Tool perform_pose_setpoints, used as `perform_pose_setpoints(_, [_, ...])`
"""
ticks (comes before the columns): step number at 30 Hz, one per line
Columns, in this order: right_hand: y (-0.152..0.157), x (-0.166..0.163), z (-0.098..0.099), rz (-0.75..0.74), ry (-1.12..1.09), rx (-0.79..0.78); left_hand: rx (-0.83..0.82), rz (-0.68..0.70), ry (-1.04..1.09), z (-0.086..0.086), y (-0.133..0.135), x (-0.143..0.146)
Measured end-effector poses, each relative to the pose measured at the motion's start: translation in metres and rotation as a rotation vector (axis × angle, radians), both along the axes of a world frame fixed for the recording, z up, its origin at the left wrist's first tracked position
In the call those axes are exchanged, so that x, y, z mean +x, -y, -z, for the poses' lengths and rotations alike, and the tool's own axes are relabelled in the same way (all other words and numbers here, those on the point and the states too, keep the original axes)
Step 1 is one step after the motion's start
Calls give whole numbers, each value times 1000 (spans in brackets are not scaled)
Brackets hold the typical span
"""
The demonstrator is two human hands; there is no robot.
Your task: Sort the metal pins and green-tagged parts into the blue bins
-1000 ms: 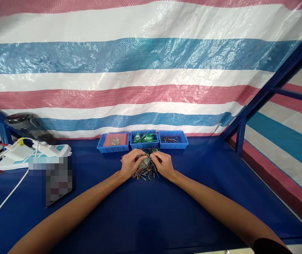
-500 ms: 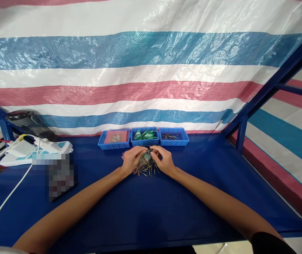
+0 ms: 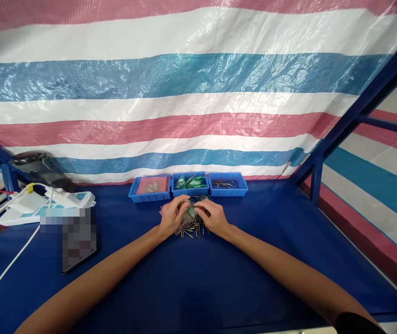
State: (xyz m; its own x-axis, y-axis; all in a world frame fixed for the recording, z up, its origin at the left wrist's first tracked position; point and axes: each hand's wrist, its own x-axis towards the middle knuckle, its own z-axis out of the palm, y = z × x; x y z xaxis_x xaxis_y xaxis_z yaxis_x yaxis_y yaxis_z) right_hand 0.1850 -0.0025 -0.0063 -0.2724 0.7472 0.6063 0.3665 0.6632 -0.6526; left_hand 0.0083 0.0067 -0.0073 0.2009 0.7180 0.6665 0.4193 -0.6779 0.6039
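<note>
Head view, pile: thin gold-and-dark pins (image 3: pixel 195 229) with crumpled greenish and pinkish packets (image 3: pixel 188 216), centre of frame, on the blue counter (image 3: pixel 150 283).
Hands: left (image 3: pixel 173 216) and right (image 3: pixel 214 217) hide the pile's sides; fingers curled narrow, grip on anything cannot be told.
Lettering: pixelated over the dark tablet-like slab (image 3: pixel 76 246), left.
Trays: three blue trays (image 3: pixel 150 197) above the pile.
Far left: white power strip (image 3: pixel 12 218).

Pile (image 3: pixel 190 220) on table (image 3: pixel 254 292), before three bins (image 3: pixel 190 191)

Thin golden pins (image 3: pixel 196 228) — loosely jumbled — lie against plastic packets (image 3: pixel 189 214).
</note>
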Motion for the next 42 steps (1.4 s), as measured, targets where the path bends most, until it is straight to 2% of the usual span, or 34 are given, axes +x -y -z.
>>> perform_pose_setpoints(3, [-8,3,-11,80,-230,-166,-44,28,35,-1,0,1])
perform_pose_setpoints(6, [-25,13,-29,94,-670,-478,-66,33,69,-2,0,2])
perform_pose_setpoints(8, [-36,21,-42,-49,-845,-726,-84,32,82,-2,0,2])
perform_pose_setpoints(10, [-42,29,-51,-126,-932,-782,-97,32,83,-3,0,2])
perform_pose_setpoints(12, [-43,34,-56,-129,-848,-730,-103,25,74,-3,0,2])
perform_pose_setpoints(13, [-42,35,-56,-104,-734,-672,-103,17,72,-4,0,2])
perform_pose_setpoints(15, [-39,37,-55,-9,-368,-490,-97,0,68,-5,1,2])
perform_pose_setpoints(18, [-36,37,-50,165,325,-168,-91,-9,54,-6,1,2])
perform_pose_setpoints(20, [-35,37,-46,207,667,-67,-90,-12,47,-6,1,2])
perform_pose_setpoints(22, [-34,36,-44,188,833,-72,-88,-13,43,-6,1,1])
perform_pose_setpoints(26, [-32,37,-43,124,908,-187,-99,-3,43,-6,1,1])
perform_pose_setpoints(30, [-30,37,-44,209,989,-250,-84,-1,51,-5,1,1])
perform_pose_setpoints(33, [-28,32,-43,230,930,-211,-88,-16,74,-5,1,2])
perform_pose_setpoints(36, [-24,26,-42,185,821,-127,-105,-42,131,-5,1,3])
perform_pose_setpoints(42, [-19,19,-36,117,766,-61,-112,-57,169,-6,1,4])
